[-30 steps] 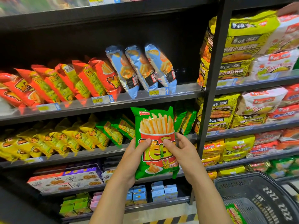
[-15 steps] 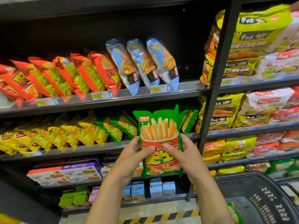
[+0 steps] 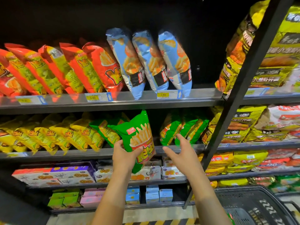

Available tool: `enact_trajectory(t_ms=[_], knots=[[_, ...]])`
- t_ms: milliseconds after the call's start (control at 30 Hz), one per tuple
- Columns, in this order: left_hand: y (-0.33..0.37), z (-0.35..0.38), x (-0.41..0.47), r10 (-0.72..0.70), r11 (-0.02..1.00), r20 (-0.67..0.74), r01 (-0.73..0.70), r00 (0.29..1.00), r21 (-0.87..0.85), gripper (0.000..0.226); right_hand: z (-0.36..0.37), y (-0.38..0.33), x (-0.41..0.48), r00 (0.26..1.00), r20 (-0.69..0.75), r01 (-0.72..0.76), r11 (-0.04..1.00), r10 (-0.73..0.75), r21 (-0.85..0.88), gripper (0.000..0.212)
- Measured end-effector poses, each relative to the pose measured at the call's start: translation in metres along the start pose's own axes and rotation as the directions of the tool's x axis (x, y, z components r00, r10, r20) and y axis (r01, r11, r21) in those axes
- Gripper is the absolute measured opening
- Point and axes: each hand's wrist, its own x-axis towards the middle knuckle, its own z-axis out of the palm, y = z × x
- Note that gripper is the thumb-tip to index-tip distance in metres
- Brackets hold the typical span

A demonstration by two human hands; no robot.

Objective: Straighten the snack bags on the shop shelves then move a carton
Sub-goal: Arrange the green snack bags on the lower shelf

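Green snack bag (image 3: 138,135) now tilted, left grip (image 3: 124,155) alone holding; right grip (image 3: 181,151) released, fingers spread.

Upper shelf (image 3: 129,103): three blue snack bags (image 3: 151,62), at least five red snack bags (image 3: 100,70), three yellow price labels (image 3: 163,94). Middle shelf (image 3: 81,154): at least five yellow snack bags (image 3: 84,135), one green snack bag (image 3: 138,135) held forward, at least four more green bags (image 3: 168,132) behind. Bottom shelf (image 3: 154,205): about five small blue cartons (image 3: 151,194). One black basket (image 3: 240,190).
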Motion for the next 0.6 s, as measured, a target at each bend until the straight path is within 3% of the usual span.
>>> enact_trajectory(t_ms=[233, 467, 600], knots=[[0.001, 0.058, 0.065, -0.029, 0.999, -0.146, 0.026, 0.989, -0.02, 0.08, 0.015, 0.006, 0.077, 0.98, -0.198, -0.039, 0.949, -0.025, -0.313, 0.093], [0.003, 0.1, 0.106, -0.056, 0.998, -0.218, 0.055, 0.974, -0.009, 0.087, 0.027, 0.007, 0.123, 0.969, -0.248, -0.135, 0.865, 0.013, -0.484, 0.075], [-0.007, 0.112, 0.127, -0.071, 0.997, -0.242, 0.073, 0.968, -0.002, 0.067, 0.034, 0.015, 0.14, 0.962, -0.269, -0.188, 0.842, 0.053, -0.506, 0.067]])
